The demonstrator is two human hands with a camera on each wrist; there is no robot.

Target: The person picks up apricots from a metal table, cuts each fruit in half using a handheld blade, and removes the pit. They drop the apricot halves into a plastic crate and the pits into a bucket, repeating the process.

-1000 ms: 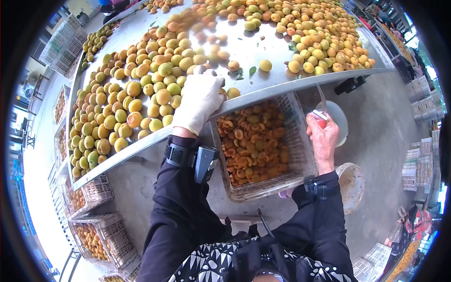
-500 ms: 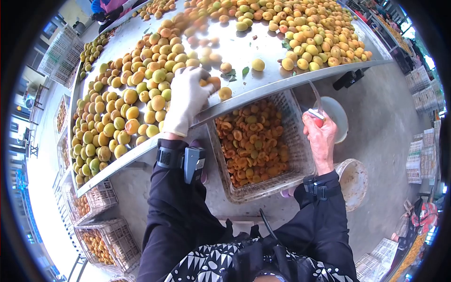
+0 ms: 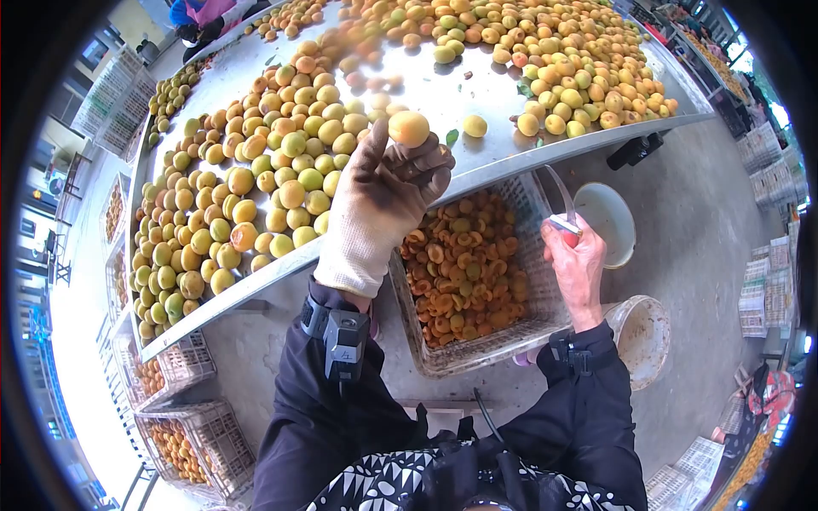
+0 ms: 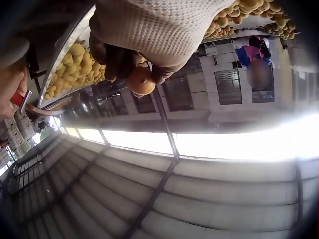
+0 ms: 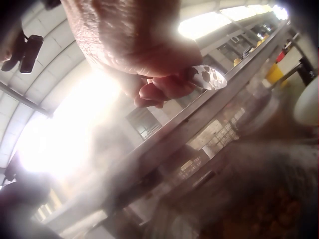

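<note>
My left hand [image 3: 375, 213], in a white knit glove with darkly stained fingers, is turned palm up at the table's front edge. It holds a yellow-orange apricot [image 3: 409, 129] between thumb and fingers; the left wrist view shows the same apricot [image 4: 141, 82] at the fingertips. My bare right hand [image 3: 581, 271] grips a knife [image 3: 566, 196] with a red handle and a curved blade pointing away from me. Part of the shiny blade [image 5: 210, 78] shows past the fingers in the right wrist view. Below and between the hands, a plastic crate [image 3: 477, 356] holds many split apricots [image 3: 464, 281].
Heaps of whole apricots [image 3: 290, 170] cover much of the metal table [image 3: 477, 175]. Two pale buckets [image 3: 607, 220] stand on the floor at the right. Crates of apricots [image 3: 223, 439] are stacked at the lower left. Another person [image 3: 204, 15] is at the table's far left.
My left hand has lifted an apricot from the tabletop and turned from palm down to palm up. My right hand has shifted slightly left, still holding the knife.
</note>
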